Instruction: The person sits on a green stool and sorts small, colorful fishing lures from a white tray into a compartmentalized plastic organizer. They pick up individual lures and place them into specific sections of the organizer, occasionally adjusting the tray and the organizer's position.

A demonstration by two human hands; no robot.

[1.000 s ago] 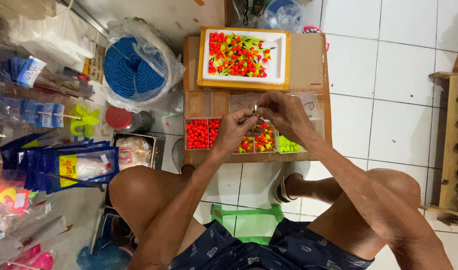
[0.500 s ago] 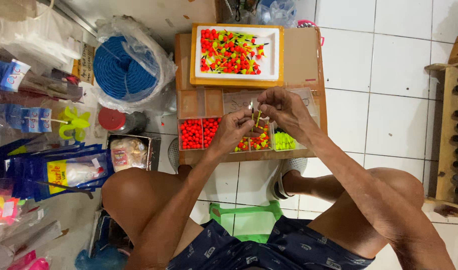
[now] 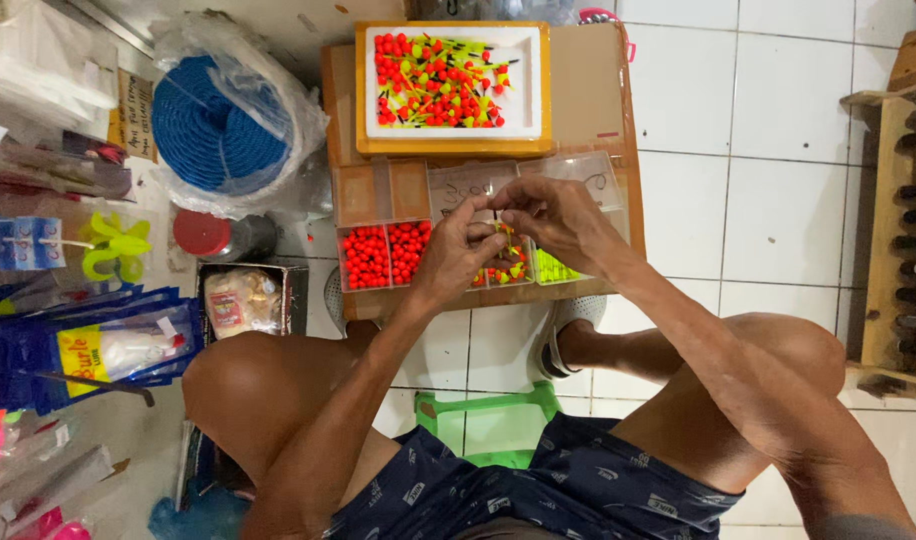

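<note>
Red beads (image 3: 383, 255) fill a clear box, blue rope (image 3: 213, 125) nearby, floats (image 3: 438, 82) red-and-yellow-green.

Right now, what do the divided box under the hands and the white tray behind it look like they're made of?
Divided box: likely clear hard plastic; glossy, see-through walls and lid.
White tray: probably foam; matte, thick white walls, sitting in a yellowish frame.
Red beads: smooth, bright, probably plastic or painted foam.

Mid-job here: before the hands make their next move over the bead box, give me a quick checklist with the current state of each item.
1. Both hands over the compartment box: ok; left hand and right hand meet above it.
2. Small piece pinched between the fingertips: cannot tell, too small.
3. Red beads inside their compartments: ok.
4. White tray of finished floats lies flat behind the box: ok.
5. Box fully on the cardboard: ok.
</note>
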